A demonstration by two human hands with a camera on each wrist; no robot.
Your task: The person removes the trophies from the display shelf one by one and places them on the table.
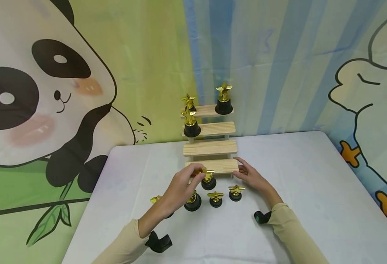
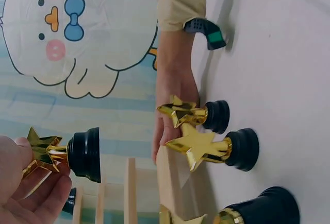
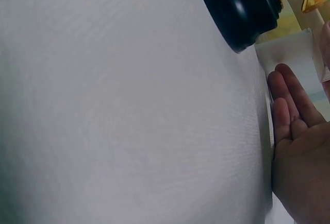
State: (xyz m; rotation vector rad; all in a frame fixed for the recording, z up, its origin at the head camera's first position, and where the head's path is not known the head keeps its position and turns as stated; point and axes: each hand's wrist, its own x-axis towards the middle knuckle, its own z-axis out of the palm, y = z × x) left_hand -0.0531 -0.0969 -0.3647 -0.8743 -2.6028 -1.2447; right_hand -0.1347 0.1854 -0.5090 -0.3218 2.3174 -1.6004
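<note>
"How was the left hand set?"
"Raised over the desk, thumb and fingertips pinching, the left forearm slanting from the near left toward the far edge."
"And the right hand?"
"Low, fingers relaxed and nearly straight, the right forearm angled in from the near right."

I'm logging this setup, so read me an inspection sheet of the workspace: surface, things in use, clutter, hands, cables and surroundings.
Surface: white table.
Things in use: three trophies on the wooden shelf; four on the table, one partly hidden.
Clutter: nothing seen.
Left hand: pinches another trophy by its star.
Right hand: at the right end of the lowest step; contact unclear.
Cables: nothing seen.
Surroundings: cartoon backdrop behind the table, with a printed panda.
</note>
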